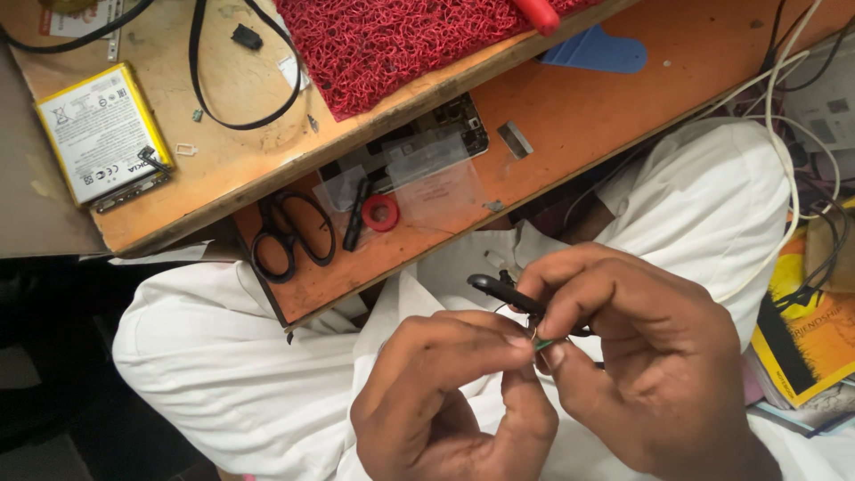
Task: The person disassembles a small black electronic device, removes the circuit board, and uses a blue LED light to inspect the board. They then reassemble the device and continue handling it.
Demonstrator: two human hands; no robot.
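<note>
Left hand (454, 401) and right hand (641, 356) meet over the lap — both grips pinching a tiny green part (541, 342), mostly hidden; right also holds black tweezers (512, 296), tips covered by fingers.

Orange wooden workbench (579, 107); floor below perhaps dark (53, 374).

A single head-worn camera looks steeply down from above the person's lap, close to the left hand (454, 392) and right hand (641, 356) in the lower middle of the frame. It faces the bench (606, 107), whose near edge runs slantwise across the upper half, so the view sits rotated against the bench.
</note>
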